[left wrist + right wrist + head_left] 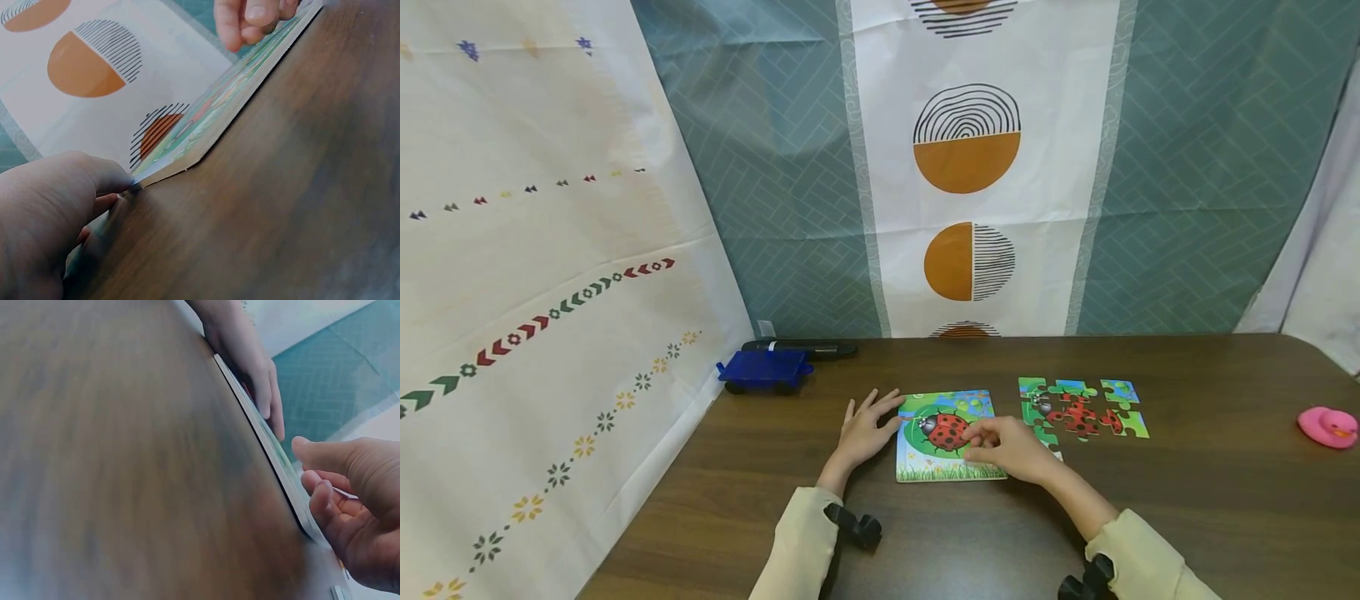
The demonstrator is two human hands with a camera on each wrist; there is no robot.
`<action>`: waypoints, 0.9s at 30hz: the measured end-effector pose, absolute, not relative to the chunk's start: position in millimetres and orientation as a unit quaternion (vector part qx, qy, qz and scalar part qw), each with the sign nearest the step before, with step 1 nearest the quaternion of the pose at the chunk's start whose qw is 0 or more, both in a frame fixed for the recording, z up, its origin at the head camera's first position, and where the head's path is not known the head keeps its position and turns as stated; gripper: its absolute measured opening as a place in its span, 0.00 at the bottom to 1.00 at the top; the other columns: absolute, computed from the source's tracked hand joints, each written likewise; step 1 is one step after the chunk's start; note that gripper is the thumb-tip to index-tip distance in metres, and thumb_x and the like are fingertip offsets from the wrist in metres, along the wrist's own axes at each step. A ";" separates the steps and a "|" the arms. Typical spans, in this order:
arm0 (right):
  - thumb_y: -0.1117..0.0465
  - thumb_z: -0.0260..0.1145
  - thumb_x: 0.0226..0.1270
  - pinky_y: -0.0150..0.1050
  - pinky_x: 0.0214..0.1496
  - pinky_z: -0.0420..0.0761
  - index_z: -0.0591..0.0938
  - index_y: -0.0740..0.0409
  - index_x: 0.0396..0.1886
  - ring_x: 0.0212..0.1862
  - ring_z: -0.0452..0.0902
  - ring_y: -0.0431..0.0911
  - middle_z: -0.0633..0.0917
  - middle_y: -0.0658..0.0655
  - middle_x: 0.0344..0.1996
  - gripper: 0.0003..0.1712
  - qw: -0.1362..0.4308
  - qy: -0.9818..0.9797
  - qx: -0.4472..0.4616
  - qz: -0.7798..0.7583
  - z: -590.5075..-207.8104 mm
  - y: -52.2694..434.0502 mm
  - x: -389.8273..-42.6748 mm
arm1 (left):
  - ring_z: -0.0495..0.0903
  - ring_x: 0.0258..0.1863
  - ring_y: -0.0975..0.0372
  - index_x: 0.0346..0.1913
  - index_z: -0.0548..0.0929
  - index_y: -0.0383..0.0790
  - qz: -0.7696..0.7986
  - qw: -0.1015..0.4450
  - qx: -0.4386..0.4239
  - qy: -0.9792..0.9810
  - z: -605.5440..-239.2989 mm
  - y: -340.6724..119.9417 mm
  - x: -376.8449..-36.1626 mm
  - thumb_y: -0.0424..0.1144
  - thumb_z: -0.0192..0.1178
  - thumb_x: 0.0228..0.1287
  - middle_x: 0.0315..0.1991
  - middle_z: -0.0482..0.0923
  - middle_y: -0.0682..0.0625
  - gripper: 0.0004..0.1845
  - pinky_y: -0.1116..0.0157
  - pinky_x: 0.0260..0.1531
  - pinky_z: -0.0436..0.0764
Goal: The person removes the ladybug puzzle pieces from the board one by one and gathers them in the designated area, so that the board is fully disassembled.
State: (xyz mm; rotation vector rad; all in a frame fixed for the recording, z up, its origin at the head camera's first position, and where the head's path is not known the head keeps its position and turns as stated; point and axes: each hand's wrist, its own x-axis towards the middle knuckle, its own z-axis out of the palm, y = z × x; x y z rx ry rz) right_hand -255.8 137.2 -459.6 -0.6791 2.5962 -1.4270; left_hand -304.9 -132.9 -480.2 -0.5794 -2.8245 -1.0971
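Observation:
A flat picture board with a red ladybug on a green leaf lies on the table. At its left edge is my left hand, fingers spread and extended away from me, the thumb touching the board's edge in the left wrist view. Over the board's right half hovers my right hand, its fingers loosely bent. In the right wrist view the right thumb and fingertips are apart, with nothing between them. Jigsaw pieces of a similar ladybug picture lie loosely arranged to the right of the board, partly behind my right hand.
A blue toy wagon stands at the table's back left, in front of a black marker. Far right sits a pink rubber duck. Patterned cloth hangs behind the wooden table.

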 end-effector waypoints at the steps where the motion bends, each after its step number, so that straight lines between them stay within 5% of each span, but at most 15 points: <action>1: 0.58 0.71 0.60 0.30 0.28 0.70 0.84 0.63 0.43 0.26 0.68 0.36 0.81 0.53 0.31 0.15 0.050 0.855 -0.223 -0.466 -459.4 134.4 -255.7 | 0.52 0.77 0.45 0.67 0.74 0.45 -0.355 0.028 -0.187 -0.916 -480.3 -132.9 -304.9 0.43 0.54 0.71 0.73 0.66 0.48 0.23 0.36 0.73 0.35; 27: 0.55 0.76 0.53 0.30 0.31 0.65 0.80 0.63 0.41 0.25 0.60 0.35 0.73 0.51 0.30 0.22 0.042 0.881 -0.254 -0.397 -453.9 122.3 -248.6 | 0.51 0.78 0.46 0.68 0.74 0.48 -0.352 0.020 -0.189 -0.916 -481.8 -133.2 -306.9 0.44 0.54 0.72 0.74 0.65 0.50 0.23 0.37 0.74 0.34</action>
